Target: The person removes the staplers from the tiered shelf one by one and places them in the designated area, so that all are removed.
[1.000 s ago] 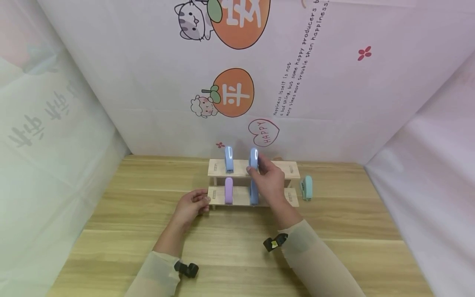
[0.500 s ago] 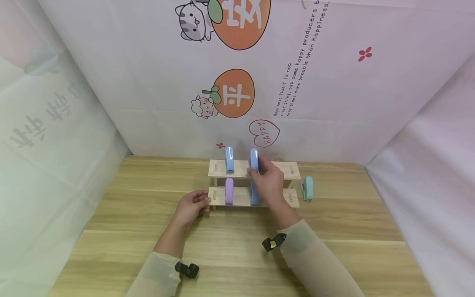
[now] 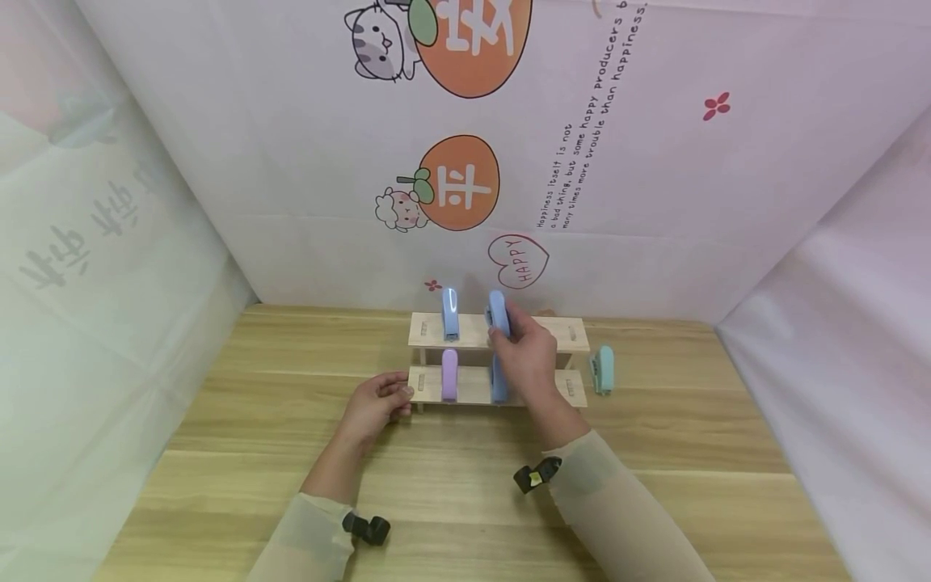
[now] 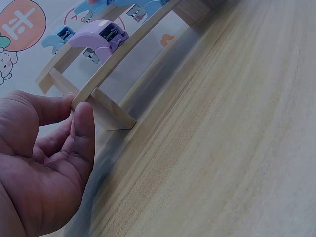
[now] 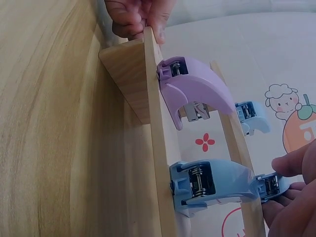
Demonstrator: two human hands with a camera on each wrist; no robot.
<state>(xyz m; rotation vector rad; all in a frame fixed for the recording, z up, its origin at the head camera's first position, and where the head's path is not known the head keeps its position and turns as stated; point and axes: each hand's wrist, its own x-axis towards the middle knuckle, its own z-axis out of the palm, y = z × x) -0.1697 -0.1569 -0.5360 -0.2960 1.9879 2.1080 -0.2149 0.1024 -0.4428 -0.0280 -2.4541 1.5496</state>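
At the near left, the left hand pinches the end of the wooden rack's near tier between thumb and fingertips, just as it did a second ago. That tier has not shifted on the table. On it stand a purple stapler to the left and a near blue stapler to the right, both unmoved. A teal stapler sits on the table beyond the rack's right end, apart from it and in the same place.

The change lies farther back. The right hand has thumb and fingers on either side of the held blue stapler at the far tier — and that stapler, straight earlier, is now turned a little, its far end toward the left. Whether its base rests on the board or is slightly lifted, I cannot tell behind the fingers. To its left, the far-left blue stapler stands untouched — so the handling seems confined to this one stapler, its angle probably unsettled.
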